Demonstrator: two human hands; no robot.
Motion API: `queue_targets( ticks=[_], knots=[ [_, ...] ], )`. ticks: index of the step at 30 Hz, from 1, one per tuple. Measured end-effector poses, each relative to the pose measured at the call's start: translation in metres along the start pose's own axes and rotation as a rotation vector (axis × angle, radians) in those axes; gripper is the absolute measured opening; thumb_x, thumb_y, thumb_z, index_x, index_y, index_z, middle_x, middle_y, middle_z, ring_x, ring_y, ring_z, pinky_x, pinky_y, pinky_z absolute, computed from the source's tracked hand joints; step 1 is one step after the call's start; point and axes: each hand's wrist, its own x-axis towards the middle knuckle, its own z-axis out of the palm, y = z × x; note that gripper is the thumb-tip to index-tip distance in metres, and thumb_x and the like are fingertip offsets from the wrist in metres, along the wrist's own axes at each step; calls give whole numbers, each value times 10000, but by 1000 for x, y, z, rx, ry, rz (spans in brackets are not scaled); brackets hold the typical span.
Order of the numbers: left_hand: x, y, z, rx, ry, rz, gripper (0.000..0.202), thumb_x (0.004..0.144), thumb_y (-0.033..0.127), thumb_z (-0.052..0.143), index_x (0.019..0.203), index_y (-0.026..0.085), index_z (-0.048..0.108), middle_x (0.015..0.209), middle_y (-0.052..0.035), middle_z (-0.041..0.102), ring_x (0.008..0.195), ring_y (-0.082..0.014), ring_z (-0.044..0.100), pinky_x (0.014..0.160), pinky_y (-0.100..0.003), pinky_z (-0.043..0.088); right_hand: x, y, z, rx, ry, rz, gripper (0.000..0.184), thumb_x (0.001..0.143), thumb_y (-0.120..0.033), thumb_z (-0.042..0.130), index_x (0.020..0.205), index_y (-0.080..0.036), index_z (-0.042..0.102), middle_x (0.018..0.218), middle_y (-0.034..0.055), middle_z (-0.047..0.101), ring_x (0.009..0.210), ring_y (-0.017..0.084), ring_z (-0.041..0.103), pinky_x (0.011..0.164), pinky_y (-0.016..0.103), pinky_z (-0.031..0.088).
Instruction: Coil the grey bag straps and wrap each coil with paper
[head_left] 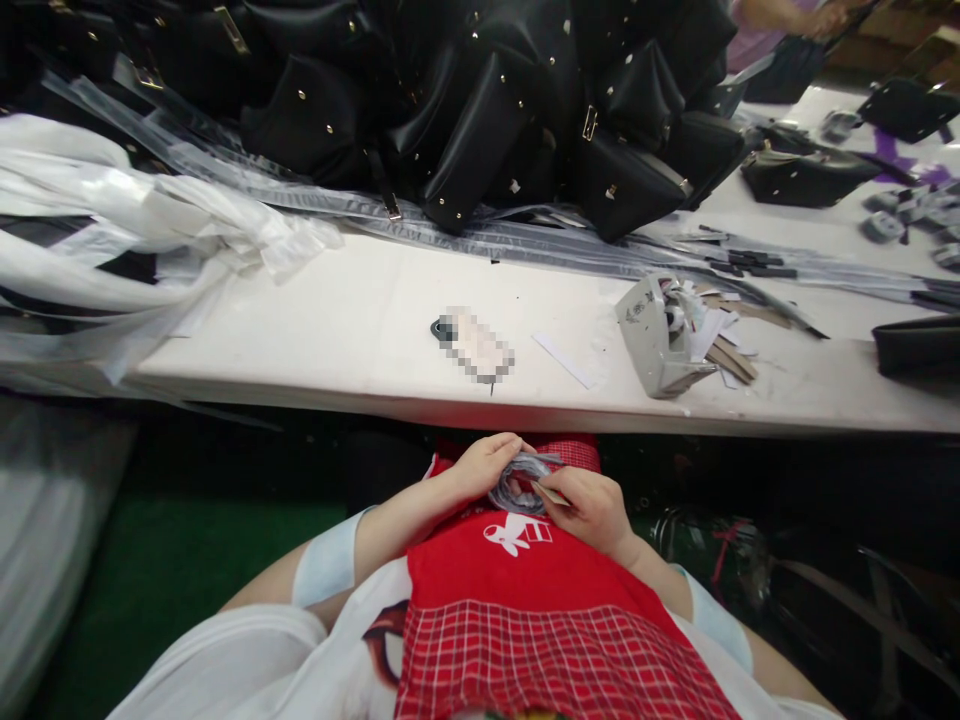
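In my lap, over the red apron (600, 560), I hold a grey coil (501, 496) that looks like a rolled strap in clear plastic. My left hand (487, 465) wraps over the coil's left and upper side. My right hand (592, 505) is closed at the coil's right side, its thumb and fingers pinching a small flat tan piece (553, 494) that looks like card. The tan piece reaches over the coil's edge. Part of the left fingers is hidden behind the coil.
Ahead is a white table (360, 310) with black bags (480, 140) heaped along its back. A pixelated item (480, 345) lies near the front edge. A grey container (649, 340) with scraps stands to its right, and white wrapping (112, 200) lies left. Another person's arm (795, 20) shows at top right.
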Motion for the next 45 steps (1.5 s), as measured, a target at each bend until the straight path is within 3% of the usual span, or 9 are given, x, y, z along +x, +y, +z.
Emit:
queue_targets(
  ticks=[5,10,14,19,22,26,31,40,45],
  knots=[
    [-2,4,-2,194,16,164,365,871,432,500,904,128,699,907,-77,708,832,-176,630,792,-276,481,13,2,-14,136,61,137,107,888,-250,603,888,-216,705,759,33,692,681,151,619,642,258,456],
    [-13,27,8,390,-41,200,274,833,406,584,814,146,669,767,-29,695,705,-144,613,677,-231,463,29,8,-28,259,115,337,184,832,-350,671,714,-211,700,670,19,643,605,146,559,568,265,423],
    [-19,36,18,510,2,216,230,773,381,667,723,158,638,699,-8,685,640,-129,597,633,-218,442,31,24,-19,474,-12,531,351,817,-484,641,648,-178,671,624,18,625,574,140,539,543,253,411],
    [-21,31,19,576,32,302,213,783,359,661,708,160,648,713,-7,662,649,-125,572,646,-224,430,20,39,0,892,-356,841,602,829,-675,475,645,-139,679,561,26,621,509,126,512,501,246,393],
    [-21,29,17,561,36,345,203,805,361,640,729,173,649,763,-21,653,705,-142,586,694,-241,444,18,33,8,1113,-275,850,427,684,-567,718,737,-144,680,640,5,648,552,116,523,520,227,391],
    [-19,31,16,562,126,393,161,793,328,645,722,184,627,919,-45,607,846,-164,583,809,-274,448,23,23,4,1058,-55,810,283,690,-419,746,701,-152,656,627,-23,623,538,97,498,531,218,380],
    [-13,31,17,595,97,259,214,809,364,612,694,184,609,751,-13,619,715,-149,566,696,-261,429,28,27,-9,876,-175,662,271,795,-405,629,730,-152,704,676,6,669,611,140,553,599,257,426],
    [-17,33,23,657,172,281,288,790,462,638,725,189,575,745,-17,645,704,-158,579,663,-267,415,30,31,-32,994,-307,586,322,806,-446,657,898,-147,736,864,73,733,790,203,647,754,310,492],
    [-16,34,22,682,179,314,228,744,358,686,802,197,535,813,-10,638,741,-160,571,674,-279,418,29,33,-29,1055,-372,573,404,847,-512,594,885,-134,729,837,68,726,773,204,654,733,316,504]
  ],
)
